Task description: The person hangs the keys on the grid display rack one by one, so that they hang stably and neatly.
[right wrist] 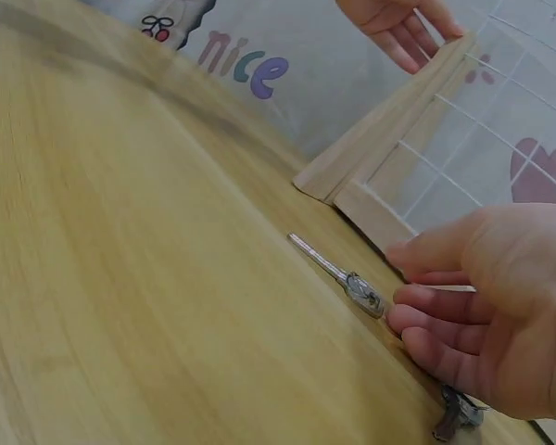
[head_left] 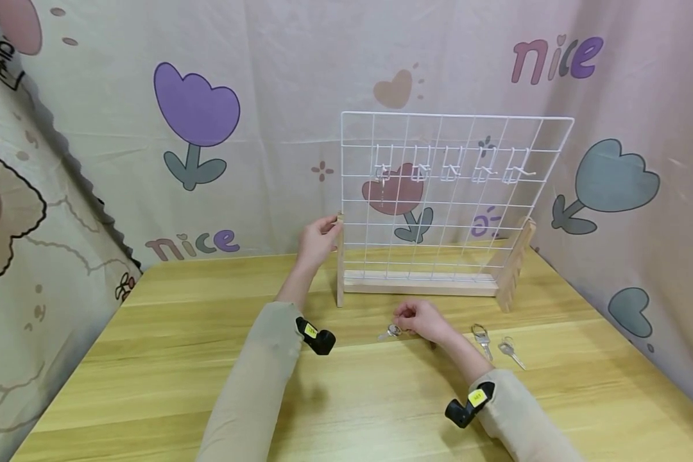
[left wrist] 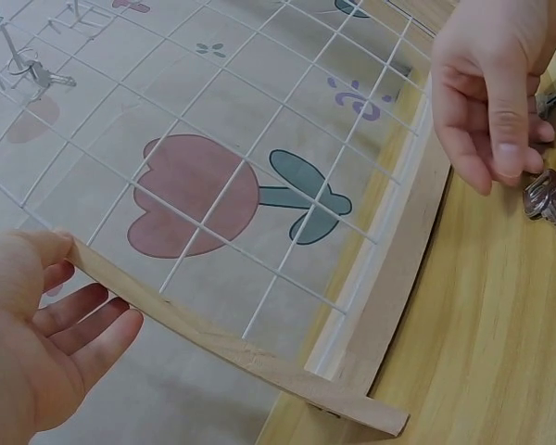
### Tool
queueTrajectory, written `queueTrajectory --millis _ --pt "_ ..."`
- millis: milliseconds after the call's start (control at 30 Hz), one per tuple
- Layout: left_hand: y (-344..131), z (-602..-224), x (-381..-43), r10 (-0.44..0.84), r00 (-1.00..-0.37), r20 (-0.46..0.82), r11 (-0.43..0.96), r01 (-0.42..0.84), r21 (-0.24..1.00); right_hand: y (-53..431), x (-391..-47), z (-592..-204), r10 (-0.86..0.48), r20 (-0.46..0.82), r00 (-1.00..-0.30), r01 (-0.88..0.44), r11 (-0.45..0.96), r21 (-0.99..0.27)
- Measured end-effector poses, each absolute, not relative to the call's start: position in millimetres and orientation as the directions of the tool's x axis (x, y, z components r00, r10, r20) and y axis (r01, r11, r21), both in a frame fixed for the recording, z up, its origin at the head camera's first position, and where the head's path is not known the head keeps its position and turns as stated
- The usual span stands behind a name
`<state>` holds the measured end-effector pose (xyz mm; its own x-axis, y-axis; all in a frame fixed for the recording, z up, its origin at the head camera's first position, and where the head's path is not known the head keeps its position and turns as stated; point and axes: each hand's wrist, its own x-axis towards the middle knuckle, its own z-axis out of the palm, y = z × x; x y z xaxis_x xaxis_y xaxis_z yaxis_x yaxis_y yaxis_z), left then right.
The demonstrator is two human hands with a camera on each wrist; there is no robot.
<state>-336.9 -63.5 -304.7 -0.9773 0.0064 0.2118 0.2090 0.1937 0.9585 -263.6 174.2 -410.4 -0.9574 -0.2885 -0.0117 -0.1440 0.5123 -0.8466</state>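
Note:
My left hand (head_left: 319, 242) holds the top of the left wooden upright (left wrist: 213, 334) of a white wire grid rack (left wrist: 287, 190), thumb and index finger at its end, other fingers loosely bent alongside. My right hand (head_left: 423, 319) is low over the table in front of the rack, at a silver key with a ring (right wrist: 360, 292). Its fingertips are right at the key's head, and a gap shows between thumb and fingers in the right wrist view. Another key (left wrist: 43, 74) hangs from the leftmost hook of the grid.
Two more keys, one with a large ring (head_left: 482, 340) and one smaller key (head_left: 511, 351), lie on the wooden table (head_left: 150, 359) right of my right hand. Several white hooks (head_left: 452, 168) line the grid. A printed curtain (head_left: 289, 77) stands behind the table.

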Motion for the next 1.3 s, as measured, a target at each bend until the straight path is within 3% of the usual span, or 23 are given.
queueTrajectory --millis 400,1300 --pt "-63.6 -304.6 -337.1 0.003 -0.979 0.204 0.211 0.2 0.957 170.8 -266.2 -413.0 -0.392 0.088 -0.916 -0.33 0.608 -0.723" --pt "-65.0 -304.0 -338.1 0.025 -0.977 0.211 0.198 0.212 0.957 168.8 -262.7 -401.8 -0.437 -0.015 -0.899 -0.32 0.681 -0.659"
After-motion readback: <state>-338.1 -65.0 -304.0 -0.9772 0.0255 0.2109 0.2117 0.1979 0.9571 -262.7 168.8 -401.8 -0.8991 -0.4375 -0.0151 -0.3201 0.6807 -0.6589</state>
